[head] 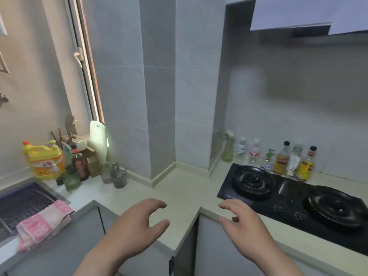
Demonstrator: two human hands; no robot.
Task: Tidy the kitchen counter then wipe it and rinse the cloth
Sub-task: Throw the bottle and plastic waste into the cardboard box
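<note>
Both the left hand (135,222) and right hand (245,226) hovered over the counter (185,188) with fingers (159,204) loosely spread, holding nothing, while the pink cloth (42,223), judged soft, light and best gathered mid-fold, lay draped at the sink edge (59,196), well left of the left fingers.

Left hand (137,222), right hand (242,226) bare; forearms unsleeved, no jewellery

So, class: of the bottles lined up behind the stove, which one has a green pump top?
The small clear bottle, fourth from the left; its neighbours have caps or a spray trigger.
</note>
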